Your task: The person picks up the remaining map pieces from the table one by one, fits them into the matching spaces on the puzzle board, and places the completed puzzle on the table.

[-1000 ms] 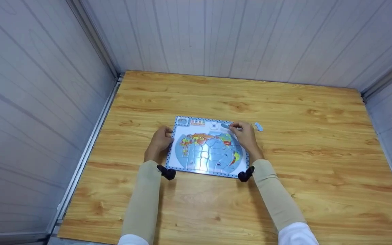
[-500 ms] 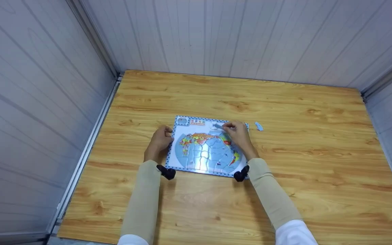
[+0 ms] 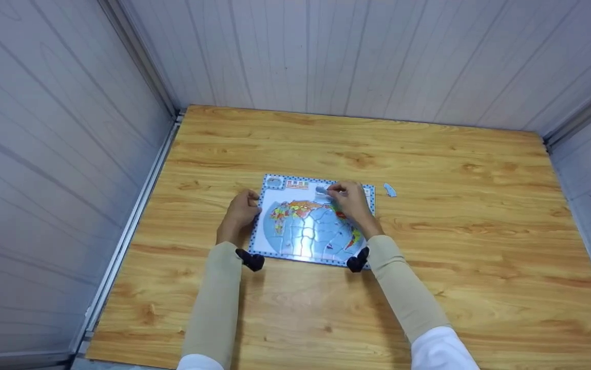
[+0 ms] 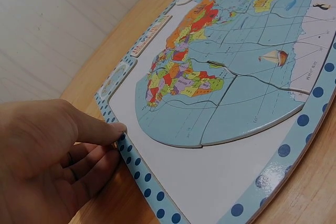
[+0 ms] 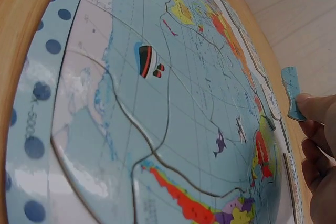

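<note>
A world-map jigsaw puzzle lies flat on the table, its border light blue with dark blue dots. My left hand holds its left edge; in the left wrist view the thumb sits on the dotted border, with the other fingers bent beside and below it. Over the upper middle of the board, my right hand pinches a small light-blue puzzle piece between thumb and fingertips. That piece is raised above the board in the right wrist view. Fitted map pieces fill most of the oval.
Another loose blue puzzle piece lies on the wooden table, just right of the board's upper right corner. Pale panel walls stand behind the table and at both sides.
My right hand has moved left across the top of the board, carrying the pinched puzzle piece from the upper right towards the upper middle. My left hand stays at the left edge.
</note>
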Available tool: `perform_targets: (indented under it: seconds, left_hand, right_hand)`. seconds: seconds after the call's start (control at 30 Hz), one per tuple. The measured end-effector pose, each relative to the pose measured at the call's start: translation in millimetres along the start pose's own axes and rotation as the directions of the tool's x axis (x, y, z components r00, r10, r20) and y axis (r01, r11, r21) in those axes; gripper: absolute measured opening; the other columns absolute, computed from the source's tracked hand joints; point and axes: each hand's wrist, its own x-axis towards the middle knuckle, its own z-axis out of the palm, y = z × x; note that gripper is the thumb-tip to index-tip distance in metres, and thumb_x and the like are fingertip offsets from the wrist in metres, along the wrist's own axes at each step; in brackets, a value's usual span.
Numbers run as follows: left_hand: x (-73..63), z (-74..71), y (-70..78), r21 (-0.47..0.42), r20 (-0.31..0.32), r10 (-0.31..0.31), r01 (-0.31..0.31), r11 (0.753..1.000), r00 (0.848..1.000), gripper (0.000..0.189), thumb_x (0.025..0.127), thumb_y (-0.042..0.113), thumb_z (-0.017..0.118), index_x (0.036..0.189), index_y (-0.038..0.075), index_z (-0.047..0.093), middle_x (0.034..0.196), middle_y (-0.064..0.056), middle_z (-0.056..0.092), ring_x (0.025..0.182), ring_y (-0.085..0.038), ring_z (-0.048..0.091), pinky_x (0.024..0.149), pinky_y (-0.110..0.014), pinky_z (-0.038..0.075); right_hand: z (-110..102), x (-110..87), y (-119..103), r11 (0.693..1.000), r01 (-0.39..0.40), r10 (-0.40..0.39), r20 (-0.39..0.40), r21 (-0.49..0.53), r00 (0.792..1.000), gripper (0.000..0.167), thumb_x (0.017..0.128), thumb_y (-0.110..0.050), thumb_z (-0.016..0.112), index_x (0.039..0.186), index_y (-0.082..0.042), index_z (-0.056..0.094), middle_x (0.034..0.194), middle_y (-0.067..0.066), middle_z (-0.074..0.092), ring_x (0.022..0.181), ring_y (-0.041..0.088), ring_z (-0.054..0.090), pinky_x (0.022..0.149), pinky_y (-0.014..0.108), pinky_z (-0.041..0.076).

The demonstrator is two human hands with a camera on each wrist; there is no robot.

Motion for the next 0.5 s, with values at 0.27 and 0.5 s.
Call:
perform_targets:
  seconds: [0.27,0.5]
  left_hand:
    - [-1.1,-0.5,-1.1,-0.017,0.012,-0.008,0.008,1.0,1.0,0.029,0.095,0.007,0.052,0.123,0.008,0.048,0.105,-0.007,0.049,0.093,-0.021,0.049,0.079,-0.031,0.042]
    - [0.8,-1.1,-1.9,0.021,-0.005,0.038,-0.038,0.999,0.999,0.03,0.093,0.005,0.054,0.123,0.005,0.05,0.101,-0.008,0.05,0.09,-0.02,0.049,0.077,-0.03,0.042]
  right_hand:
    - [5.6,-0.5,-3.4,1.0,-0.002,0.002,0.018,-0.006,1.0,0.018,0.095,-0.018,0.059,0.101,-0.007,0.071,0.105,0.01,0.065,0.11,0.026,0.051,0.095,0.044,0.041]
    - [14.5,4.4,-3.8,0.996,0.035,-0.034,0.022,-0.083,0.999,0.016,0.094,-0.017,0.06,0.099,-0.009,0.073,0.101,0.009,0.069,0.103,0.024,0.052,0.091,0.041,0.041]
